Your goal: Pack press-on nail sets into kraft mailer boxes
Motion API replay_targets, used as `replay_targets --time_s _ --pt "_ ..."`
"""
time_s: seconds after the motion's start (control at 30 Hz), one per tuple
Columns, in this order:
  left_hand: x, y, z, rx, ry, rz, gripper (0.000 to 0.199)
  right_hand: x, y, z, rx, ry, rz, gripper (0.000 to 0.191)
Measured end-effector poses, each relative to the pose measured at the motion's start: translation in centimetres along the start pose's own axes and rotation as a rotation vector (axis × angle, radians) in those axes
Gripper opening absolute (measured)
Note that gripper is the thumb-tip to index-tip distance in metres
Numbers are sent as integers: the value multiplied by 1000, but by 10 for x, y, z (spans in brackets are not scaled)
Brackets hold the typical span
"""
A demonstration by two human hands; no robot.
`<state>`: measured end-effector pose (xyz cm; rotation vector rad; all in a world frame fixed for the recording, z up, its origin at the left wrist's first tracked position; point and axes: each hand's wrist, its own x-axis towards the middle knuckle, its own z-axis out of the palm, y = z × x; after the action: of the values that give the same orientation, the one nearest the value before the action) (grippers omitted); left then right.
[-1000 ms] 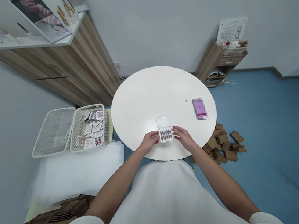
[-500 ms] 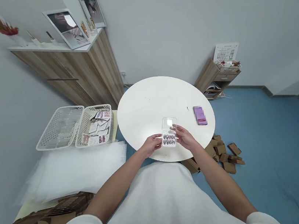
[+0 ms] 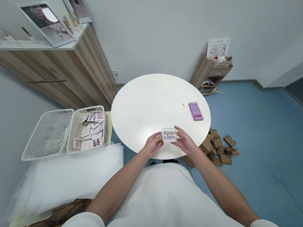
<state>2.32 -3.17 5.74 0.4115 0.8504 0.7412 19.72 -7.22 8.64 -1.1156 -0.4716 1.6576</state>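
A small clear case [image 3: 169, 134] with several shiny oval pieces in rows is held over the near edge of the white round table [image 3: 149, 98]. Its lid lies closed over the pieces. My left hand [image 3: 153, 144] grips the case's left side between thumb and fingers. On the right side, my right hand [image 3: 184, 141] holds it too, the fingers at its edge and lower corner. A purple pack [image 3: 196, 111], blurred into blocks, lies on the table's right part, with a tiny dark thing [image 3: 183, 105] beside it.
At left, a white basket [image 3: 71, 141] holds flat packets, next to another white basket [image 3: 29, 147]. White sheets [image 3: 76, 176] lie below them. Cardboard boxes [image 3: 226, 159] are piled on the floor at right. Behind stand a wooden cabinet [image 3: 78, 75] and a small shelf [image 3: 201, 69].
The clear case's lid, raised before, is now down over the pieces. My right hand has shifted from the lid area to the case's right side. The view has turned slightly.
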Motion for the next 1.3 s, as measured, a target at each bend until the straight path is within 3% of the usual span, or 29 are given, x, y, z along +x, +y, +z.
replay_targets --time_s 0.23,0.6,0.73,0.97,1.3 --pt "6 -9 3 -19 10 -28 32 -14 12 -15 13 139 12 29" --pt "18 -20 6 41 58 -64 26 2 18 -30 -124 266 1 35" --pt "20 -16 16 122 57 -53 30 9 7 -39 -145 275 -24 36" --pt "32 -14 47 513 37 -4 45 18 -14 -58 -140 287 -62 37" --pt "59 -45 73 572 166 120 32 37 -20 -97 -233 278 -73 37"
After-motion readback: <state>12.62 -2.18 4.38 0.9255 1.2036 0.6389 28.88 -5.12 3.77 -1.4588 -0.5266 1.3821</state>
